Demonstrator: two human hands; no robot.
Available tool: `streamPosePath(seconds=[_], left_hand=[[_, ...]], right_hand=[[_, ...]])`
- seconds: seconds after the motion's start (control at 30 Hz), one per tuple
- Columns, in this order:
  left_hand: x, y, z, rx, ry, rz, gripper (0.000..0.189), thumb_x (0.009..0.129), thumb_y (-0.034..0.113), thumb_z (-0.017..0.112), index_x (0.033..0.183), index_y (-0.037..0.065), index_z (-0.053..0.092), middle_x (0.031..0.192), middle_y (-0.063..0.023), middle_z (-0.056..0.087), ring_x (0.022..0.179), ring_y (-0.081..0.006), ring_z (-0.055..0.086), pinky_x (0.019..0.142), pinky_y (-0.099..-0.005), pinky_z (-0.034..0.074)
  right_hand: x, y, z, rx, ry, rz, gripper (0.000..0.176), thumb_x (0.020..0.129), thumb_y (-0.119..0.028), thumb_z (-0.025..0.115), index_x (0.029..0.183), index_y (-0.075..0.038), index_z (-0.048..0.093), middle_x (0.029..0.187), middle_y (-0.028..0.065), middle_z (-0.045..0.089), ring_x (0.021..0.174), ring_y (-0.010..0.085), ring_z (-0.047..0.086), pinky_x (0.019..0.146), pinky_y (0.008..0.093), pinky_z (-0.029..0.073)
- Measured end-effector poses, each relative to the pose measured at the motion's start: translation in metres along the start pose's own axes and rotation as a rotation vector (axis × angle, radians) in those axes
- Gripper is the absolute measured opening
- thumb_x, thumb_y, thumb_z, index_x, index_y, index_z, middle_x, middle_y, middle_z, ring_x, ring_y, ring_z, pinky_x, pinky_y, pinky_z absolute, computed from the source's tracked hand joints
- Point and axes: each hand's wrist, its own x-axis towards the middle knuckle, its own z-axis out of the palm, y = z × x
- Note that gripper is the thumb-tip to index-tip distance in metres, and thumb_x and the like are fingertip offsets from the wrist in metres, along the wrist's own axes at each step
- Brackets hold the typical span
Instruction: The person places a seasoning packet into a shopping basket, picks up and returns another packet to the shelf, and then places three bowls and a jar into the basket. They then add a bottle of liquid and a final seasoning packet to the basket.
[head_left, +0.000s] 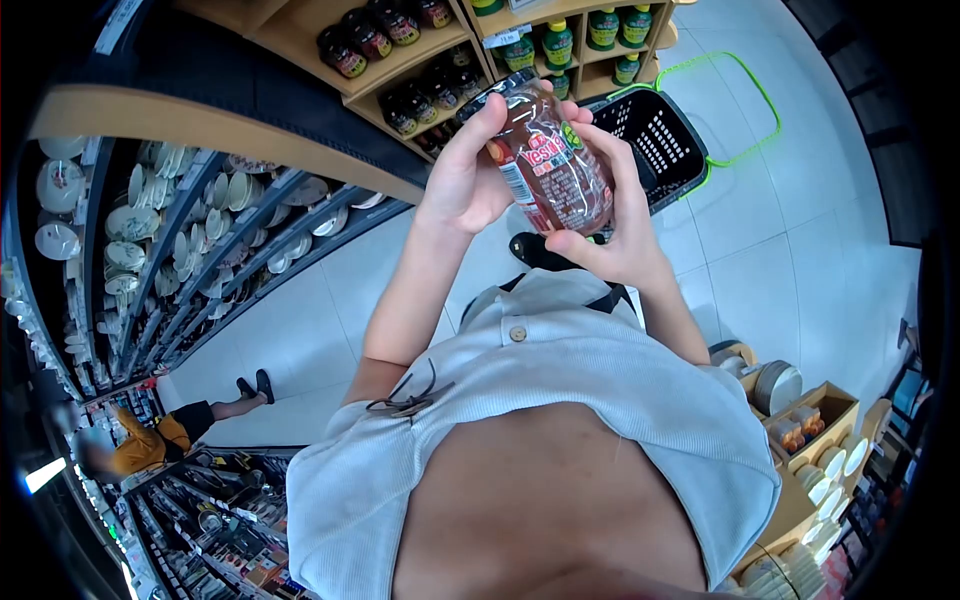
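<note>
I hold a clear jar (550,160) of brown contents, with a red label and a dark lid, tilted in front of my chest. My left hand (462,180) grips its left side, fingers curled over the lid end. Under the jar's lower right side is my right hand (615,235), thumb near the base and fingers on the label. Both hands touch the jar at once.
A black shopping basket (655,140) with green handles stands on the white tiled floor. Wooden shelves (420,55) carry dark jars and green bottles. Racks of plates and bowls (180,230) run along the left. A person (150,440) crouches at lower left. A wooden display (810,430) stands at right.
</note>
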Motion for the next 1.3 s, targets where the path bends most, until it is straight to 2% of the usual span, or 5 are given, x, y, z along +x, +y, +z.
streamPosePath(seconds=[0.67,0.83,0.97,1.07,1.3], left_hand=[[-0.092,-0.106,0.077,0.071,0.049,-0.191,0.068,0.085,0.045,0.055,0.133,0.0,0.034,0.125,-0.0187,0.049,0.119,-0.0294,0.046,0.102,-0.0449,0.036],[-0.044,-0.165,0.121,0.347,0.068,-0.259,0.068,0.063,0.002,0.078,0.122,0.006,0.046,0.108,-0.0025,0.054,0.1,-0.0125,0.053,0.087,-0.0287,0.044],[-0.006,-0.227,0.13,0.652,-0.163,-0.262,0.083,0.065,0.004,0.079,0.134,0.011,0.033,0.124,-0.0052,0.042,0.117,-0.0156,0.042,0.099,-0.0298,0.034],[0.01,-0.251,0.139,0.197,-0.027,-0.562,0.091,0.075,0.021,0.075,0.141,0.014,0.013,0.128,-0.0106,0.036,0.112,-0.0222,0.047,0.095,-0.0345,0.038],[0.07,-0.302,0.121,0.373,0.438,-0.867,0.076,0.074,0.041,0.072,0.126,0.007,0.03,0.117,-0.0134,0.046,0.096,-0.0222,0.056,0.076,-0.0347,0.05]], right_hand=[[-0.147,-0.079,-0.038,0.149,-0.03,0.216,0.082,0.068,-0.019,0.077,0.128,-0.002,0.023,0.122,0.018,0.041,0.116,0.0244,0.041,0.097,0.0357,0.033],[-0.174,-0.045,-0.107,0.174,0.012,0.514,0.076,0.069,-0.02,0.075,0.125,0.0,0.028,0.114,0.0173,0.047,0.106,0.0231,0.049,0.09,0.033,0.039],[-0.208,-0.016,-0.173,0.067,0.087,0.494,0.062,0.064,-0.016,0.076,0.115,-0.002,0.044,0.102,0.0094,0.051,0.095,0.0172,0.053,0.084,0.0295,0.042],[-0.216,-0.005,-0.211,-0.195,0.077,0.509,0.063,0.059,-0.013,0.076,0.114,-0.001,0.046,0.107,0.0131,0.05,0.098,0.0282,0.051,0.086,0.0348,0.041],[-0.194,0.06,-0.262,-0.437,-0.213,0.508,0.064,0.054,-0.011,0.072,0.114,-0.004,0.05,0.109,0.0138,0.051,0.099,0.0337,0.049,0.087,0.0396,0.04]])
